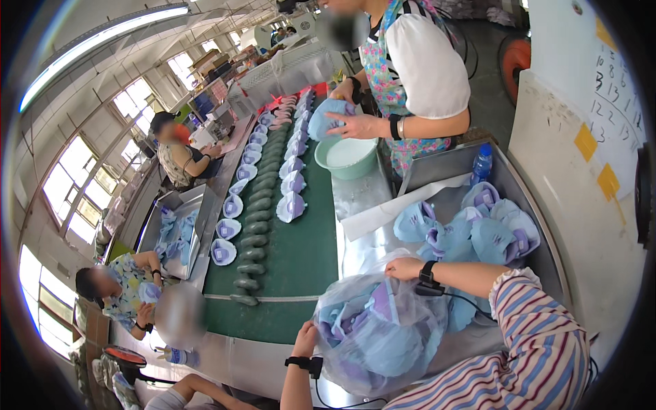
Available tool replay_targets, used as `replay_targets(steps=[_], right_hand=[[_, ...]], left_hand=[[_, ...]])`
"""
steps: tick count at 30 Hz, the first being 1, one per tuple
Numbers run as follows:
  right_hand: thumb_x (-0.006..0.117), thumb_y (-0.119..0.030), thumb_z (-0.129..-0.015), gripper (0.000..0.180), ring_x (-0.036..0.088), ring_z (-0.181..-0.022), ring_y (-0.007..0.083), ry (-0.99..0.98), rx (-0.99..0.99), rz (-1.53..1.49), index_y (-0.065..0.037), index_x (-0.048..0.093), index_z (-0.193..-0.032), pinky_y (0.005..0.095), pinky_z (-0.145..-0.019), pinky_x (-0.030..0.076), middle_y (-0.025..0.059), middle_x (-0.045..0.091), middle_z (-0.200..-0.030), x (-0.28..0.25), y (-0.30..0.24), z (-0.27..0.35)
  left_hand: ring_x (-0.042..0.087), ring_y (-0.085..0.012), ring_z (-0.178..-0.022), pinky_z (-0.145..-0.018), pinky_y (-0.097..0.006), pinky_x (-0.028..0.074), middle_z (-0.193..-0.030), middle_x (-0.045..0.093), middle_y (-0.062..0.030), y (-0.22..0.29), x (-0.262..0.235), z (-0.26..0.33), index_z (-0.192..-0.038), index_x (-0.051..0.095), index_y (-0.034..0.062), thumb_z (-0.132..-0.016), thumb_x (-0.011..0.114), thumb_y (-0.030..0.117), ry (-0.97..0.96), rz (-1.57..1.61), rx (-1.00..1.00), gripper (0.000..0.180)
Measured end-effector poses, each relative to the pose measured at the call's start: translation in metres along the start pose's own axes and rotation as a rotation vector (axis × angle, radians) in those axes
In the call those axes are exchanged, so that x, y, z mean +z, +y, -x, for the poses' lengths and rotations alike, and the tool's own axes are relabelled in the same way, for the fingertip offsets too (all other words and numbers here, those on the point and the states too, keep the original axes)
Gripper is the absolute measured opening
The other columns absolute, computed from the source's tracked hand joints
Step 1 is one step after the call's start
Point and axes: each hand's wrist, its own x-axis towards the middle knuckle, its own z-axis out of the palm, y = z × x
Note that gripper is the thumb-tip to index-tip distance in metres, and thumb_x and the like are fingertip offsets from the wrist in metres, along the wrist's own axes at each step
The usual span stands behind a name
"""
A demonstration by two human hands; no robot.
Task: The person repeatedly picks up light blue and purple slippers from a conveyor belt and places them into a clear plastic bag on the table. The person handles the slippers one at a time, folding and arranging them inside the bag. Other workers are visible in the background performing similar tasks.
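Observation:
A clear plastic bag (378,335) stuffed with light blue and purple shoe-upper pieces sits in front of me. My left hand (305,339) grips the bag's left side, low down. Over the bag's top, my right hand (404,268) holds the gathered plastic. Both wrists wear black bands with cables. A loose pile of the same blue and purple pieces (478,229) lies in the metal tray (547,256) just beyond my right hand.
A green conveyor belt (301,253) carries rows of blue pieces and dark green moulds. A person in a floral apron (403,75) stands opposite holding a blue piece over a green basin (345,157). Other workers sit at left. A blue bottle (482,162) stands at the tray's back.

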Motion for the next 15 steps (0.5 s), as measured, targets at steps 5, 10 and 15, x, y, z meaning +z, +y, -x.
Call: replay_targets(steps=[5,10,15], right_hand=[[0.051,-0.026,-0.084,0.025,0.061,-0.082,0.0297,0.036,-0.153,0.007,-0.007,0.062,-0.095,0.0382,-0.073,0.046,0.0135,0.065,-0.087,0.003,-0.013,0.017],[0.05,-0.021,-0.083,0.024,0.061,-0.084,0.03,-0.007,-0.224,-0.242,-0.003,0.06,-0.096,0.039,-0.073,0.046,0.0144,0.065,-0.088,0.011,-0.023,0.043],[0.051,-0.022,-0.082,0.024,0.062,-0.079,0.0296,0.157,-0.111,-0.111,-0.002,0.064,-0.086,0.0383,-0.071,0.046,0.0163,0.065,-0.082,0.003,0.016,0.014]], left_hand=[[0.054,-0.0125,-0.09,-0.084,-0.026,0.041,-0.1,0.059,-0.0023,0.012,0.022,0.034,-0.11,0.054,0.0035,-0.093,0.049,0.019,-0.058,0.35,-0.037,0.024],[0.056,-0.014,-0.092,-0.084,-0.026,0.043,-0.101,0.06,-0.0044,0.003,0.018,0.068,-0.108,0.054,0.0015,-0.093,0.049,0.015,-0.047,0.466,-0.022,0.021],[0.053,-0.0107,-0.079,-0.072,-0.024,0.044,-0.089,0.057,-0.0036,-0.003,0.019,0.062,-0.098,0.053,0.0016,-0.094,0.047,0.02,0.091,0.335,-0.021,0.02]])
